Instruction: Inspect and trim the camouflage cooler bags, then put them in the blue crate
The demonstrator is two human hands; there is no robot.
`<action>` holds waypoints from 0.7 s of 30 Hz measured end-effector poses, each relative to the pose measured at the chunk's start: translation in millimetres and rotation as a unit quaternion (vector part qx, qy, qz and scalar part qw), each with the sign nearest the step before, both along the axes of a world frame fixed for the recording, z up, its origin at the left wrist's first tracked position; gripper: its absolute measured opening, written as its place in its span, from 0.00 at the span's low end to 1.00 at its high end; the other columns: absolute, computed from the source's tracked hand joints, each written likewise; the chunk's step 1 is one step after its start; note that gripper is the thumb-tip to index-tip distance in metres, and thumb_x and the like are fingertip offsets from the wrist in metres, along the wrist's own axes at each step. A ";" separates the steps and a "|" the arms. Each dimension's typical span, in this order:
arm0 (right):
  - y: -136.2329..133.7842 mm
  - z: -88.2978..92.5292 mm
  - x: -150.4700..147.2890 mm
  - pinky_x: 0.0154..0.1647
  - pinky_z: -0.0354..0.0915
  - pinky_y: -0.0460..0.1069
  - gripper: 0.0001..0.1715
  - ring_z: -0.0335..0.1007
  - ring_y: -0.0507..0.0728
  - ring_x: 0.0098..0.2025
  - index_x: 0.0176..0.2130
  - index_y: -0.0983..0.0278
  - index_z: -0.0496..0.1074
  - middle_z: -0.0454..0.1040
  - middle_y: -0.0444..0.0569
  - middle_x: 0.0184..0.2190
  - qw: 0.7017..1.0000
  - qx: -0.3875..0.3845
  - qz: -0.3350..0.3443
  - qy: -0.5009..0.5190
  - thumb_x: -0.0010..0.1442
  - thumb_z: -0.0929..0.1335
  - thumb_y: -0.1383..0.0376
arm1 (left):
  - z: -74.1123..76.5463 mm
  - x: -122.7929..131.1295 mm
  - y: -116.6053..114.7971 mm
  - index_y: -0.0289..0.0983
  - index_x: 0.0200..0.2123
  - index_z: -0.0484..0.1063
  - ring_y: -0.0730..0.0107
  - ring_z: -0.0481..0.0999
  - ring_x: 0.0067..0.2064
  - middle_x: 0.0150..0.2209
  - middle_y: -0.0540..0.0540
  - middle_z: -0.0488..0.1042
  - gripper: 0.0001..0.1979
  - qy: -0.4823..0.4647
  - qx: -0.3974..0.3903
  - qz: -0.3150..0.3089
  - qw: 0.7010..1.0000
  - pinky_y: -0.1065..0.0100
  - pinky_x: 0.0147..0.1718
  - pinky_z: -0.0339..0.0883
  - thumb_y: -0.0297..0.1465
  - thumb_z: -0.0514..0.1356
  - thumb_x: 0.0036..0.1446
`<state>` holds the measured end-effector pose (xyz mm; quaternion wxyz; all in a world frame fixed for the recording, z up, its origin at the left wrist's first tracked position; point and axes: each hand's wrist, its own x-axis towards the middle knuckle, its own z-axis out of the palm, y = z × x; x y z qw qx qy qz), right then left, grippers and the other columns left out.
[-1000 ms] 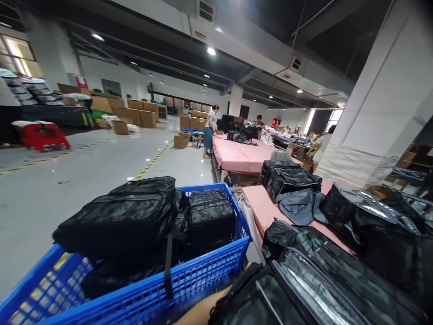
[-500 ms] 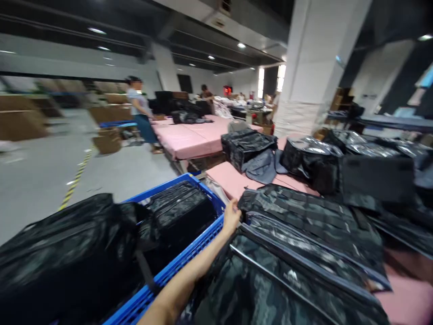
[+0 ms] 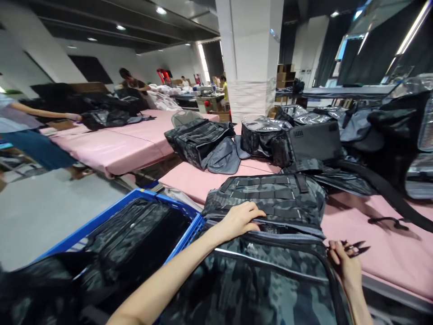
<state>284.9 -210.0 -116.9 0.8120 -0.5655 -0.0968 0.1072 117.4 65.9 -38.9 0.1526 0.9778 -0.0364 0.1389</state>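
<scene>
A dark camouflage backpack (image 3: 270, 280) lies in front of me, its zipped opening parted across the middle. My left hand (image 3: 244, 220) is over that opening, fingers curled on the far zip edge and thumb at the near side. At the bag's right end is my right hand (image 3: 347, 264), closed, with its fingertips by the bag's edge. Dark pointed thread snips (image 3: 361, 249) stick out of it to the right, tips apart; their handles are hidden by the fingers.
To the left, a blue plastic crate (image 3: 135, 195) holds more camouflage bags. Several bags, one a camouflage bag (image 3: 192, 142), lie on the pink-covered table (image 3: 389, 239). A black strap (image 3: 395, 189) crosses it. A person (image 3: 30, 122) stands at another pink table (image 3: 135, 144). A white pillar (image 3: 245, 58) rises behind.
My view has swung right. My left hand has moved from the bag's left corner to the middle of its opening. My right hand with the snips now shows plainly at the right end.
</scene>
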 end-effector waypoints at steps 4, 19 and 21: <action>-13.2 49.3 0.2 0.17 0.48 0.41 0.23 0.46 0.42 0.17 0.27 0.65 0.61 0.61 0.41 0.23 0.999 0.035 0.041 -0.005 0.48 0.76 0.57 | 6.1 2.6 -13.3 0.42 0.49 0.67 0.68 0.71 0.42 0.40 0.48 0.70 0.15 0.072 0.083 0.037 0.993 0.72 0.38 0.64 0.32 0.60 0.58; 101.5 110.5 -39.6 0.29 0.55 0.46 0.07 0.64 0.53 0.26 0.24 0.62 0.62 0.67 0.43 0.21 0.818 -0.327 0.275 -0.384 0.52 0.64 0.64 | -13.6 37.1 -49.3 0.37 0.38 0.75 0.66 0.74 0.36 0.32 0.47 0.74 0.11 0.078 -0.154 0.117 0.978 0.71 0.35 0.65 0.24 0.56 0.52; 104.6 110.1 -30.8 0.31 0.57 0.47 0.07 0.65 0.55 0.27 0.24 0.62 0.64 0.69 0.45 0.22 0.815 -0.333 0.259 -0.397 0.51 0.65 0.62 | -5.6 42.7 -49.2 0.37 0.37 0.76 0.66 0.74 0.37 0.32 0.47 0.75 0.10 0.064 -0.200 0.117 0.971 0.72 0.36 0.66 0.26 0.58 0.51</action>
